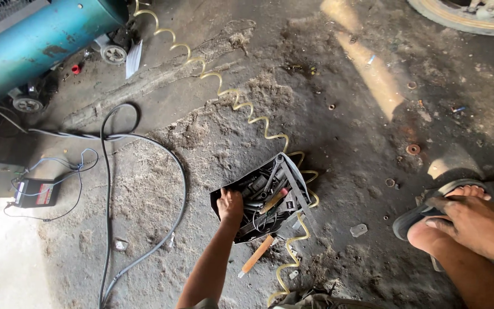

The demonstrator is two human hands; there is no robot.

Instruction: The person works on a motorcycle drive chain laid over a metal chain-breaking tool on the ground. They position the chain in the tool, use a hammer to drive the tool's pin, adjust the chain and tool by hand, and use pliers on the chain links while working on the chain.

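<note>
Left hand (231,206): fingers curled together inside the near-left edge of the black tool bag (224,197), among grey metal tools; whether they clamp on one cannot be told. Bag sits open on the dirty concrete floor (338,137), straight ahead. Coiled yellow hose (241,106) loops around its far side. Right hand (475,220): fingers loosely spread, resting on the knee, well apart from the bag.

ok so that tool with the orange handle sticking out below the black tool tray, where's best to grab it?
Probably by the orange-handled tool's bare handle, from the lower left, where its free end points. Its other end goes under the black tool tray, and the yellow coiled hose crowds its right side. The left hand is nearest.
</note>
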